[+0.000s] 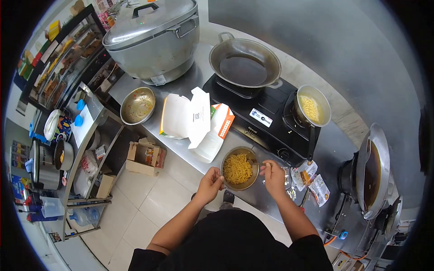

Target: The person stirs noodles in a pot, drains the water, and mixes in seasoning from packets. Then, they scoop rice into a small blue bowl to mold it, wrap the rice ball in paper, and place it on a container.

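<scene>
A metal bowl (228, 183) holding brown-yellow noodles (238, 168) is at the counter's front edge, between my hands. The fingers of my left hand (211, 184) are closed on the bowl's left rim. At the bowl's right side is my right hand (272, 175), its fingers curled together; whether anything small is between them cannot be made out. Torn seasoning packets (320, 189) and crumpled foil lie to the right of it. Behind the bowl stand open white takeaway boxes (176, 115) with orange and green print.
A two-burner stove (266, 101) carries a wide wok (244, 63) and a pan (312, 106) of pale noodles, its handle pointing toward me. Left of the boxes sits a stained metal bowl (138, 105), below a big rice cooker (153, 45). A wok of dark oil (373, 174) stands far right.
</scene>
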`<action>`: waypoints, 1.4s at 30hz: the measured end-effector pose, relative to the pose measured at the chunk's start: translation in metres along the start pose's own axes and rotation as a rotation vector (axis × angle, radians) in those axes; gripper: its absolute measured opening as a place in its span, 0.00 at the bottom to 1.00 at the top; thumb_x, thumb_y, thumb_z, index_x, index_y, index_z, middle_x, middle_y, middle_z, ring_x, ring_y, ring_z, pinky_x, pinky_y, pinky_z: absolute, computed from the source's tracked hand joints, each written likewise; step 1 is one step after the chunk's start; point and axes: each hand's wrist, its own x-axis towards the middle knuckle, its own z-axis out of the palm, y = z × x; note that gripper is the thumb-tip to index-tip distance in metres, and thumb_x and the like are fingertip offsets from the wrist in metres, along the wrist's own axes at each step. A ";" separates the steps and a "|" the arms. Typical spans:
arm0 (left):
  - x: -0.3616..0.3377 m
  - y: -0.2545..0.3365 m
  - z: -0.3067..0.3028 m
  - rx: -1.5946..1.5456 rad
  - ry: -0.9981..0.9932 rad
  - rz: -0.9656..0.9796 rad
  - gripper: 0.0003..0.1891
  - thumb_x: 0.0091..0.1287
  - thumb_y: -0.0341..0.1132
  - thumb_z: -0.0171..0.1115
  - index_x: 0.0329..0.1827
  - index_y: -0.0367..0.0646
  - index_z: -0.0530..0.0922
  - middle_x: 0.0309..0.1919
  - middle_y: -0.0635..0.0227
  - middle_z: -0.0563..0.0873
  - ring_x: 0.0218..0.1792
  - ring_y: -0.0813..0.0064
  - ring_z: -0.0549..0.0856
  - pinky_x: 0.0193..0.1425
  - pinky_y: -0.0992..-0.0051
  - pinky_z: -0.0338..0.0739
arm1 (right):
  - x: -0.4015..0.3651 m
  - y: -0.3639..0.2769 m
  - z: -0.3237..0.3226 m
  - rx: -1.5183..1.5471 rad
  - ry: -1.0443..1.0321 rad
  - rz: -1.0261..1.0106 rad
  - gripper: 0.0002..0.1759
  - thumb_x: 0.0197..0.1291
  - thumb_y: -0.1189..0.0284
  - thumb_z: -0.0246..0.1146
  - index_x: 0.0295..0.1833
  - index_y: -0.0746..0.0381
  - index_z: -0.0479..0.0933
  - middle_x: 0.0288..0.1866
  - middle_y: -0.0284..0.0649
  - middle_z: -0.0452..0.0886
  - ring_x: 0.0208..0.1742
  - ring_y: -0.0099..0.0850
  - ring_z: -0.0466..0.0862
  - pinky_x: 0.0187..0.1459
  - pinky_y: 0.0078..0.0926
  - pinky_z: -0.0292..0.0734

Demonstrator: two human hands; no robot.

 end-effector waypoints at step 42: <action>0.002 0.004 -0.003 0.013 0.017 -0.022 0.04 0.78 0.26 0.55 0.48 0.42 0.69 0.32 0.73 0.78 0.30 0.81 0.81 0.36 0.79 0.77 | -0.039 -0.040 -0.036 -0.225 -0.079 -0.220 0.09 0.75 0.75 0.57 0.51 0.68 0.80 0.38 0.47 0.86 0.33 0.33 0.88 0.38 0.31 0.83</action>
